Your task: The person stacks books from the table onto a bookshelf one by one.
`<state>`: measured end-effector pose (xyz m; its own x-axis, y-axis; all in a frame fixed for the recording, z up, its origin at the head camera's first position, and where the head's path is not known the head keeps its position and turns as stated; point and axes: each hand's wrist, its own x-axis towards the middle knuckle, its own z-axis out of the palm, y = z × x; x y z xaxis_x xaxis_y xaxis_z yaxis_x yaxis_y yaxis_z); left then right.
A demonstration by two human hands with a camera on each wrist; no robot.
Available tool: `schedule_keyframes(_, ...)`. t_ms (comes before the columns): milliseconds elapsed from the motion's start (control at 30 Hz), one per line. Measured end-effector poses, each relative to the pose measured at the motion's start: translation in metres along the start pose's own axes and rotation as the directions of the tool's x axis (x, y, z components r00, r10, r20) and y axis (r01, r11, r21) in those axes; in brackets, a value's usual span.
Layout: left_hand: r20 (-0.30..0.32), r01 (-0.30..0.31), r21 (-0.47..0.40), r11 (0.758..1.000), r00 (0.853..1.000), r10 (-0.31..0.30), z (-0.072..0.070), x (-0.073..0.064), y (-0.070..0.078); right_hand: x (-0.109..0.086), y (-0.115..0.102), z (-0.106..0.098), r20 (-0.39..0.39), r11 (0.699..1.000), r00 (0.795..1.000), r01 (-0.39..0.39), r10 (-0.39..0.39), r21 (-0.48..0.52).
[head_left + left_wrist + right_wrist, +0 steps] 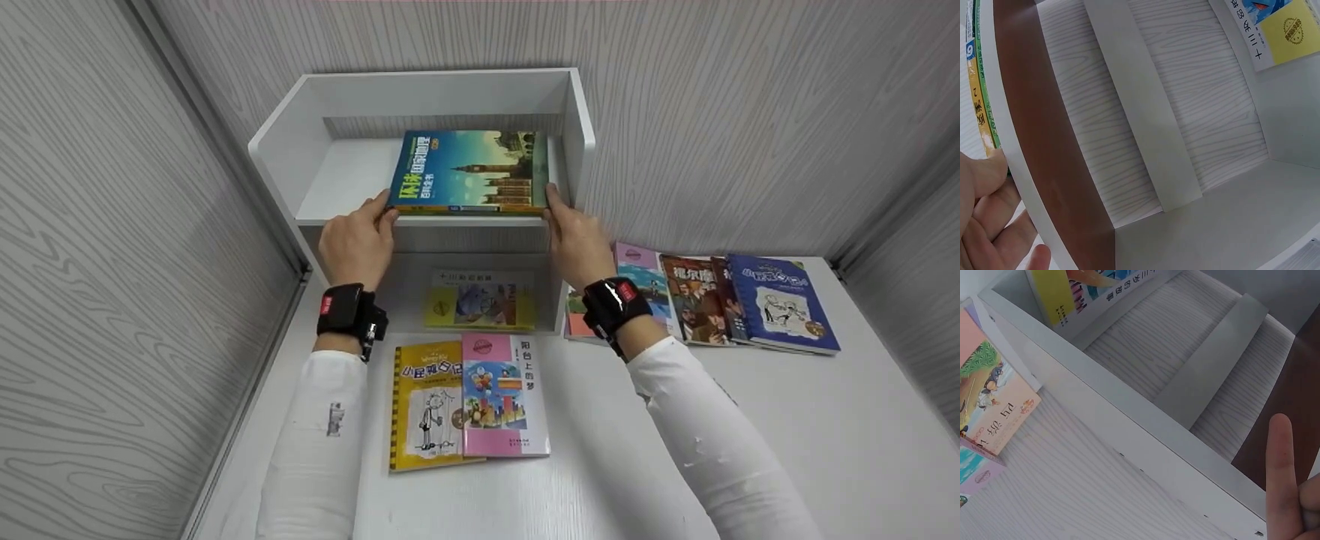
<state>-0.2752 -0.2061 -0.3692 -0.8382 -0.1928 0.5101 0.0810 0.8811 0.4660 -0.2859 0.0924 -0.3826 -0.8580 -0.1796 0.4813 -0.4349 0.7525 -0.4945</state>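
Note:
A thick geography book (469,169) with a clock tower on its cover lies flat on the upper shelf of a small white bookshelf (420,94). My left hand (356,240) grips its front left corner. In the left wrist view, the thumb of my left hand (994,214) touches the yellow and green spine (982,95). At the front right corner, my right hand (581,240) holds the book's side. The right wrist view catches a straight digit of my right hand (1286,489) before the shelf board; the book is outside that view.
A yellow-edged book (480,300) lies in the lower compartment. Before the shelf, a yellow comic diary (427,409) partly underlies a pink-and-white book (499,397). Right of the shelf are a pink book (641,277), brown detective books (694,300) and a blue diary (784,304).

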Motion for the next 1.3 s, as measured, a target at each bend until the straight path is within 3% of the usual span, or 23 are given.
schedule_keyframes(233, 0.040, 0.006, 0.017, 1.000, 0.999, -0.006, -0.001, -0.002, -0.001, 0.000, 0.001, 0.001, 0.013, 1.000, 1.000, 0.001, -0.001, 0.004)
schedule_keyframes(400, 0.024, -0.027, 0.020, 0.999, 0.999, 0.026, -0.001, -0.004, -0.002, -0.001, 0.002, 0.001, 0.004, 1.000, 1.000, 0.008, -0.008, 0.000)
schedule_keyframes(733, 0.005, -0.036, 0.015, 0.999, 0.999, 0.035, 0.000, -0.002, -0.003, -0.005, 0.004, 0.005, -0.028, 0.999, 0.999, 0.033, -0.034, -0.025)
schedule_keyframes(900, -0.018, -0.028, -0.006, 1.000, 0.999, 0.027, 0.001, -0.002, -0.004, -0.006, 0.000, 0.008, -0.016, 0.999, 1.000, 0.013, -0.014, -0.041)
schedule_keyframes(1300, 0.005, 0.022, -0.082, 0.996, 1.000, -0.022, 0.007, -0.010, -0.002, -0.010, -0.004, 0.016, -0.054, 0.992, 0.999, -0.010, 0.003, -0.125)
